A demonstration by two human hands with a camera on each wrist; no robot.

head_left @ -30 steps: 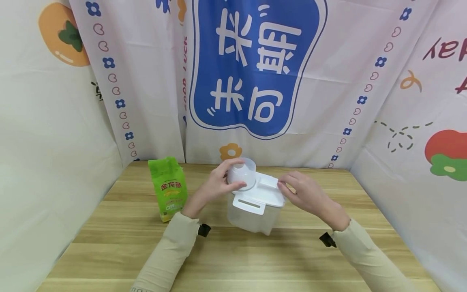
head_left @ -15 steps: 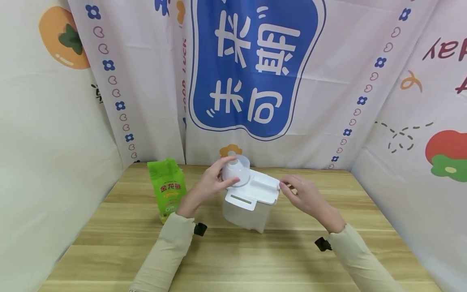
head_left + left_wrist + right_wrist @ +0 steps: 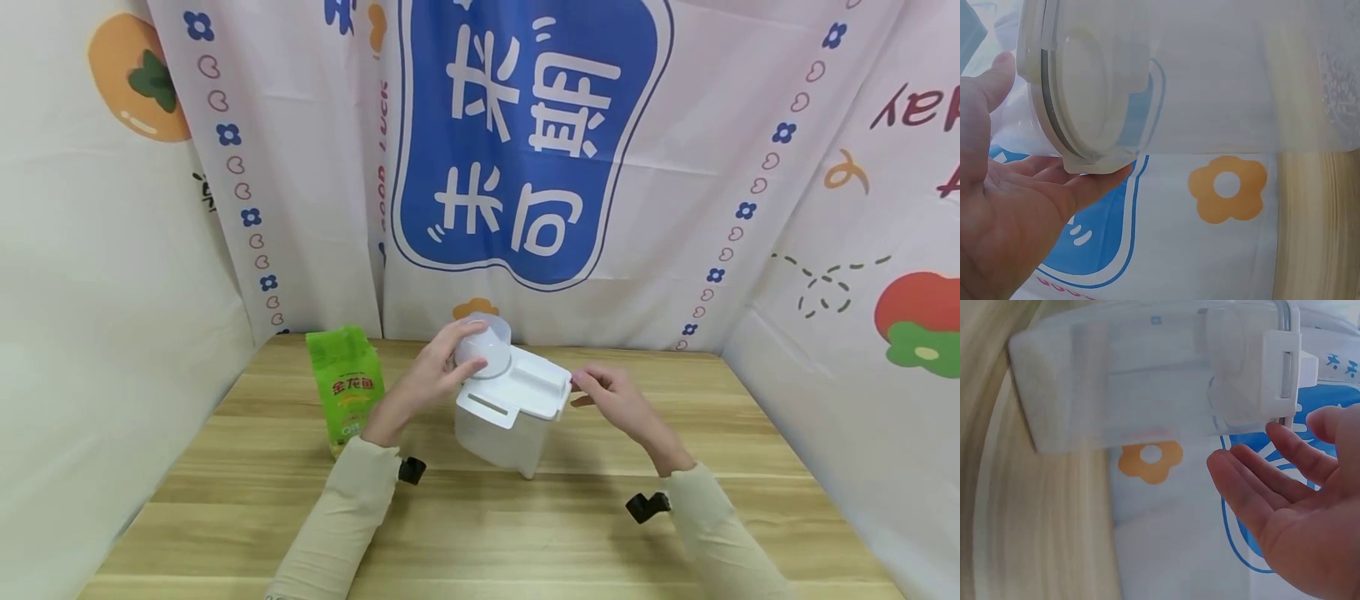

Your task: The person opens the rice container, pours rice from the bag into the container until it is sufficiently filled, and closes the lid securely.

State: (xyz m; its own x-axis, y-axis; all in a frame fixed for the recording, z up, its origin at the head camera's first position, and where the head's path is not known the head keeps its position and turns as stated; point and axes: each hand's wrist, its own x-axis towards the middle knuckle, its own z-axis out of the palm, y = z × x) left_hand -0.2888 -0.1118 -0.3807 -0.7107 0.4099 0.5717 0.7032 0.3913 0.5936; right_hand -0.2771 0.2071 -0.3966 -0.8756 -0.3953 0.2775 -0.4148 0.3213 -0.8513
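Observation:
A translucent plastic storage container (image 3: 491,437) with a white lid (image 3: 536,385) is at the middle of the table, turned at an angle. On the lid's left part sits a dome-shaped clear cup (image 3: 487,350). My left hand (image 3: 420,382) grips this cup, thumb in front and fingers behind; in the left wrist view a finger (image 3: 1107,184) also touches the lid's rim. My right hand (image 3: 618,404) is by the lid's right edge. Its index fingertip (image 3: 1275,429) meets the edge beside a slotted white latch (image 3: 1280,375), while the other fingers are extended, apart from the container.
A green bag (image 3: 347,387) with Chinese lettering stands left of my left hand, close to the forearm. Behind the wooden table (image 3: 480,542) hangs a printed white cloth (image 3: 697,183). Similar cloths line both sides.
The container has shifted slightly left, with my left hand still on the cup. My right hand has moved left with it, and its fingers have loosened and straightened at the lid's edge.

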